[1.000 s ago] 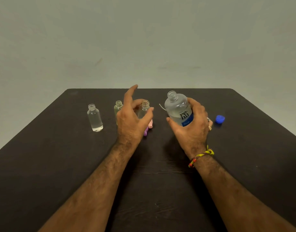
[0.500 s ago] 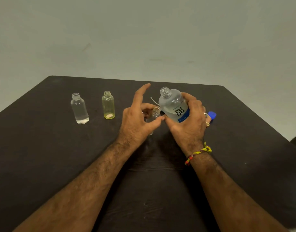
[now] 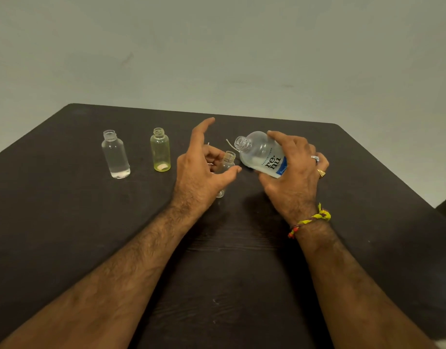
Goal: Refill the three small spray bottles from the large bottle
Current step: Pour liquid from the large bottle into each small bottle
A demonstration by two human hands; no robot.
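My right hand [image 3: 290,170] grips the large clear bottle [image 3: 261,153] with a blue-and-white label; it is uncapped and tilted left, its mouth just above and right of a small clear bottle [image 3: 228,163]. My left hand [image 3: 203,170] holds that small open bottle between thumb and fingers, index finger raised; most of the bottle is hidden behind the hand. Two more small open bottles stand upright to the left: a yellowish one [image 3: 160,149] and a clear one [image 3: 115,154] with a little liquid at the bottom.
Everything sits on a dark table [image 3: 65,222] before a pale wall. A thin white tube [image 3: 230,144] from a spray top shows behind the large bottle's neck. The table's right edge falls away at far right.
The large bottle has tipped from nearly upright towards the left, bringing its mouth close to the small bottle. My left hand has kept its hold on the small bottle.
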